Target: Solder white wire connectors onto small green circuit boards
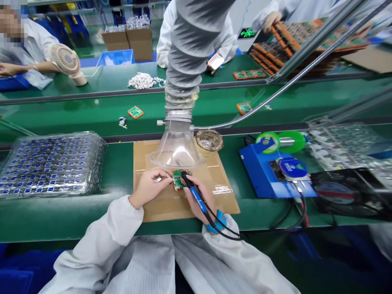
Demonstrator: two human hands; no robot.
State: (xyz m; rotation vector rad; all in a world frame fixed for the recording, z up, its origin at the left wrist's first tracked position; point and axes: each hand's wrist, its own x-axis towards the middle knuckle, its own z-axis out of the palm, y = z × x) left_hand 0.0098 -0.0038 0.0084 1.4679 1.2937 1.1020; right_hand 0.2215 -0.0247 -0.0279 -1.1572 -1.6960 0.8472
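A small green circuit board [177, 181] with an orange rim lies on a cardboard sheet [165, 210]. My left hand [151, 186] is at the board's left edge, thumb and fingers pinched together. Something small and white shows by those fingers, too small to name. My right hand [200, 199] grips a soldering iron [197, 197] with a blue and black handle, slanted over the board's right side. Its tip is hidden. A blue wrist strap [219, 222] circles my right wrist. Directly above the board hangs a clear fume hood [177, 149].
Stacked clear trays [52, 163] stand left. On the right are a blue solder stand [260, 171] and a black fan [346, 192]. A round pot [210, 141] sits behind the cardboard. Boards [135, 112] lie on the green belt; co-workers sit beyond.
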